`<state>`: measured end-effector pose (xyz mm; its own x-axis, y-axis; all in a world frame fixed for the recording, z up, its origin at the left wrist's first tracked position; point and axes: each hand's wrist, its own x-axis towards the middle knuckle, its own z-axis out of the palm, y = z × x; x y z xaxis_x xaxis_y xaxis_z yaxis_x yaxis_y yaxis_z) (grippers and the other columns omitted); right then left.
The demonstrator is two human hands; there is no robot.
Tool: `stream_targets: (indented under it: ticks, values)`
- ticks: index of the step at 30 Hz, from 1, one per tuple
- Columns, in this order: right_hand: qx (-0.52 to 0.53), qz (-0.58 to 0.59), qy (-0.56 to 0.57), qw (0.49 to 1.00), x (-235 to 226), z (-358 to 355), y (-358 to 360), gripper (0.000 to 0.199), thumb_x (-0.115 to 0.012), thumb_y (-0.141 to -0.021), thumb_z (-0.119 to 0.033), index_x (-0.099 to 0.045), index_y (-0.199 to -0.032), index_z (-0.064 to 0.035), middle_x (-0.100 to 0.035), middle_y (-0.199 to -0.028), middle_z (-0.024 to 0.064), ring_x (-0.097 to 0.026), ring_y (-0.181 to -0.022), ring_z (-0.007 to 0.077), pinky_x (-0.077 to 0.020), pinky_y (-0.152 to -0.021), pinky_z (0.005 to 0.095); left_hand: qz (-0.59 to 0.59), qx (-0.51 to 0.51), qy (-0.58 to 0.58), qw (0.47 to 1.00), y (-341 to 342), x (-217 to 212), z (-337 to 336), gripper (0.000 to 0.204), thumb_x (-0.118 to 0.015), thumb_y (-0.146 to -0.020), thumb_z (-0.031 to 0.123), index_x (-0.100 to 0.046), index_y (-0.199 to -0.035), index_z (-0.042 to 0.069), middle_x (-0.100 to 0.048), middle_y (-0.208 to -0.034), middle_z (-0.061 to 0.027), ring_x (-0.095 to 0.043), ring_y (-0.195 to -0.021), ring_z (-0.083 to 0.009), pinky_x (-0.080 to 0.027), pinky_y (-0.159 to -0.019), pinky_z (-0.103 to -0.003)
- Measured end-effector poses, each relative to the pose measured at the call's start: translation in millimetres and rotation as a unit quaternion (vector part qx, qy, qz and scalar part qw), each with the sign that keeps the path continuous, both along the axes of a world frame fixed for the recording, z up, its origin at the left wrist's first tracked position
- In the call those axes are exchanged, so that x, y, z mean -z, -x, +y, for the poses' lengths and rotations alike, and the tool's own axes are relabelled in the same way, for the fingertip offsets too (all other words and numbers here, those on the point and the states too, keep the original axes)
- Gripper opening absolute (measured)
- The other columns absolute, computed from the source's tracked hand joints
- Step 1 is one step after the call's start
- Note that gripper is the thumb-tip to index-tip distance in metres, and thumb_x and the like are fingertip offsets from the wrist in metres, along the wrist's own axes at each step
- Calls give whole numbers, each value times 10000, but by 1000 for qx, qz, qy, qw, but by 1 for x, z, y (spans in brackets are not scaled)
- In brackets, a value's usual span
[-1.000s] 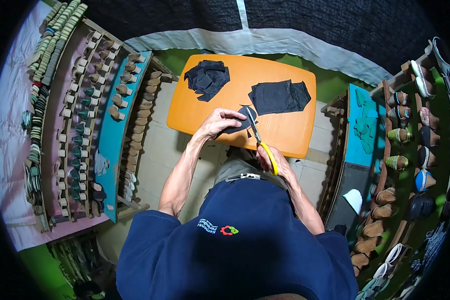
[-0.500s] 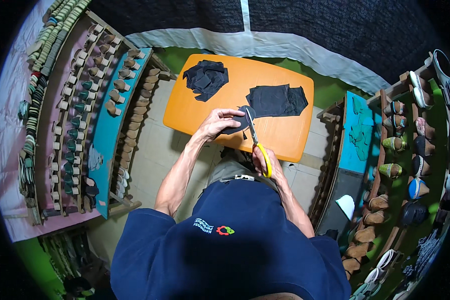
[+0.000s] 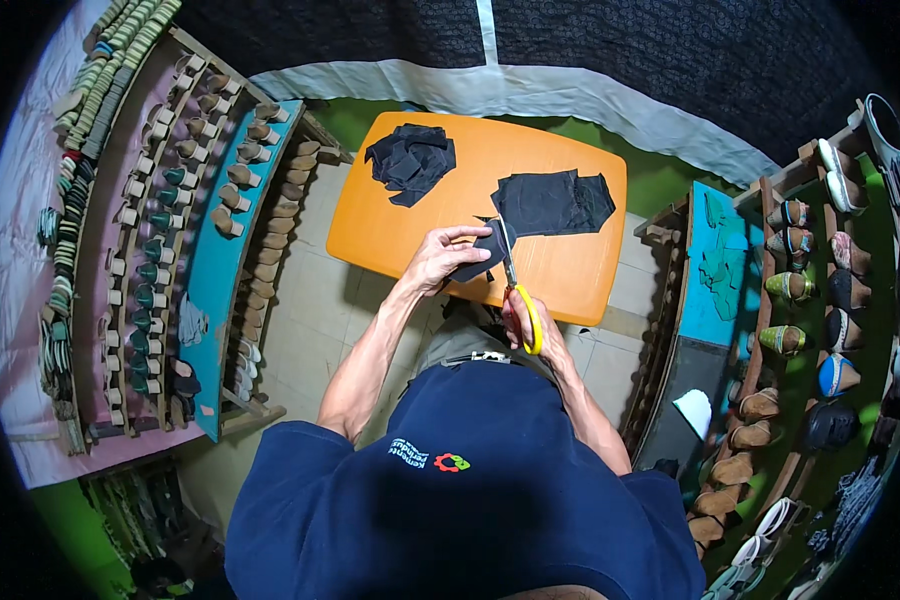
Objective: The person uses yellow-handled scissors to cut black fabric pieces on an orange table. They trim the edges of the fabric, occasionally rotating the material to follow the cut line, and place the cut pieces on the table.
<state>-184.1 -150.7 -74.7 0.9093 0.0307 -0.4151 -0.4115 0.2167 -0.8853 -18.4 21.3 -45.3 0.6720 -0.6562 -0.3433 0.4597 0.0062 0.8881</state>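
Gripping black fabric piece (image 3: 480,258), left hand (image 3: 438,258) fingers closed; right hand (image 3: 518,318) fingers clasp yellow-handled scissors (image 3: 515,285).

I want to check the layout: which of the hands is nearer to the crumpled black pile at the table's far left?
Left. The left hand holds a black fabric piece just below and right of the crumpled black pile; the right hand, gripping yellow-handled scissors, sits farther away.

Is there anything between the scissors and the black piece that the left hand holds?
Nothing visible. The scissors, held in the right hand, already meet the black fabric piece that the left hand grips over the orange table.
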Motion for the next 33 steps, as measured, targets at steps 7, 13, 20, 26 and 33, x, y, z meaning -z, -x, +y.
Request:
stream_targets:
  ticks: [7,13,20,26,33]
  values:
    - [12,31,-3,999,-5,-3,1,517,-526,-980,-591,-532,-831,-95,-461,-630,-14,-464,-471,80,-423,-408,249,29,-10,7,1000,0,2,-3,535,-758,-825,-6,-592,-1334,3,-730,-1009,-104,-696,-859,-109,-567,-785,-217]
    - [13,37,13,999,-16,-7,1,517,-559,-955,-612,-508,-764,-135,-430,-573,-48,-430,-433,63,-394,-388,233,22,-8,6,1000,-5,-1,-4,525,-745,-821,3,-603,-1327,6,-725,-976,-92,-688,-823,-113,-565,-736,-226]
    - [23,54,31,998,-20,-13,2,527,-612,-944,-574,-525,-674,-129,-409,-491,-56,-420,-396,57,-366,-360,231,-2,22,-16,1000,-12,-6,-2,518,-738,-814,-11,-614,-1316,3,-718,-964,-68,-670,-801,-97,-548,-757,-211]
    - [21,69,39,997,-24,-19,2,482,-674,-922,-523,-584,-707,-100,-437,-496,-43,-451,-397,71,-387,-362,243,-14,40,-42,998,-17,-8,1,515,-744,-801,-10,-630,-1303,11,-714,-926,-44,-654,-776,-73,-540,-739,-209]
    - [1,88,118,989,-27,-24,1,483,-711,-886,-536,-575,-690,-116,-445,-509,-51,-414,-411,73,-323,-397,265,-53,93,-98,989,-24,-1,9,579,-751,-788,-21,-594,-1345,6,-709,-998,-67,-662,-844,-97,-550,-782,-231]
